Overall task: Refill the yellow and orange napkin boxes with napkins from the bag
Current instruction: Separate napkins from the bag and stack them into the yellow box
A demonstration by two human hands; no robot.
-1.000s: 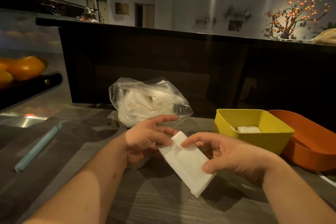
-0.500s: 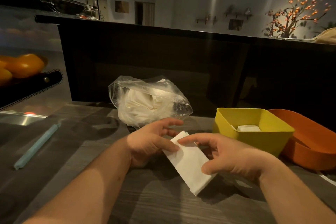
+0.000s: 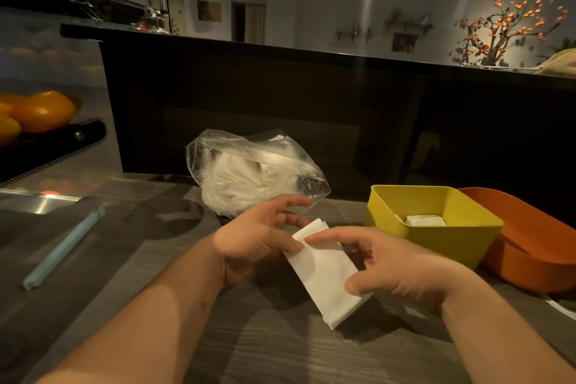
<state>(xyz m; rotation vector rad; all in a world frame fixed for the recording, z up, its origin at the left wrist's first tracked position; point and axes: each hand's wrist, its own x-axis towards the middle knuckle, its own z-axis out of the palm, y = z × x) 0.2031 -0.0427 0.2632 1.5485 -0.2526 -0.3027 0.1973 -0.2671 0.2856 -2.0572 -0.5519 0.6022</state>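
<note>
Napkins [image 3: 327, 277] pinched between left hand [image 3: 255, 237] and right hand [image 3: 399, 268] need squaring before you lay them in the yellow box [image 3: 436, 246].

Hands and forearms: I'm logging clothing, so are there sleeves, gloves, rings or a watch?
Nothing worn shows. The left hand and right hand have no gloves, rings or watch, and both forearms are uncovered down to the frame's bottom edge.

Dim warm light is falling from above; soft shadows are pooling on the counter [image 3: 249, 352], and the frame's edges are bowing.
</note>
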